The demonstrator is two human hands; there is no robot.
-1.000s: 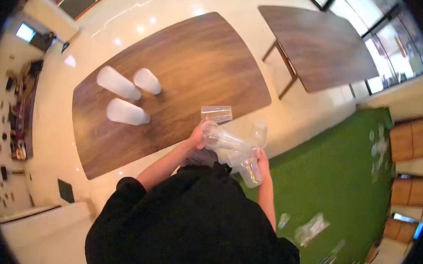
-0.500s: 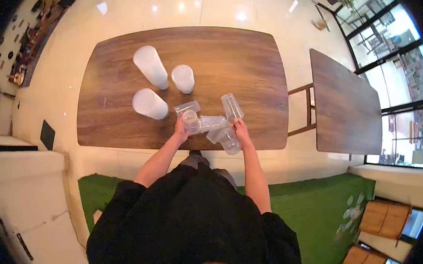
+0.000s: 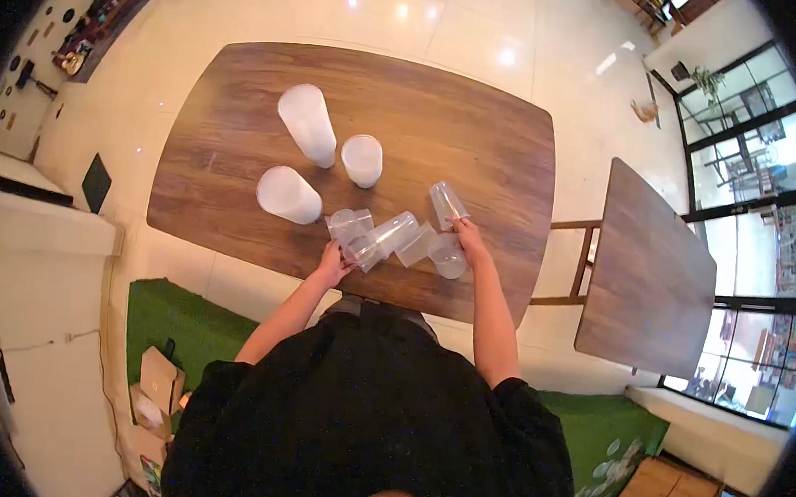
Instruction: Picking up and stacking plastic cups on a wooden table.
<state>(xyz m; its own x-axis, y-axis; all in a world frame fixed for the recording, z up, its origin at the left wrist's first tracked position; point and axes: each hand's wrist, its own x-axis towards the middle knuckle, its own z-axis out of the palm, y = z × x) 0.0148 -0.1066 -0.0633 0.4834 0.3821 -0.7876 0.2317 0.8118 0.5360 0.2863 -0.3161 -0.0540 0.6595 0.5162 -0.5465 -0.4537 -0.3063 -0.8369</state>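
Clear plastic cups lie in a loose cluster near the table's front edge. My left hand (image 3: 334, 263) is closed on the rim end of a clear plastic cup at the left of the cluster. Beside it a long clear cup (image 3: 392, 233) lies slanted, and another cup (image 3: 415, 246) rests to its right. My right hand (image 3: 469, 241) grips the lower end of a tilted clear cup (image 3: 447, 200). Partly under that hand, a rounded clear cup (image 3: 451, 260) lies on the wood. Overlap hides where some cups begin and end.
Three white cup stacks, a tall one (image 3: 308, 124), a short one (image 3: 363, 160) and one nearer me (image 3: 289, 195), stand left of centre on the brown wooden table (image 3: 480, 134). A second wooden table (image 3: 651, 266) is at the right. Green carpet (image 3: 190, 312) lies behind me.
The view has turned, shifting the table. The cup that faced upward by my left hand is now among the lying cups. My right hand keeps its hold on the tilted cup.
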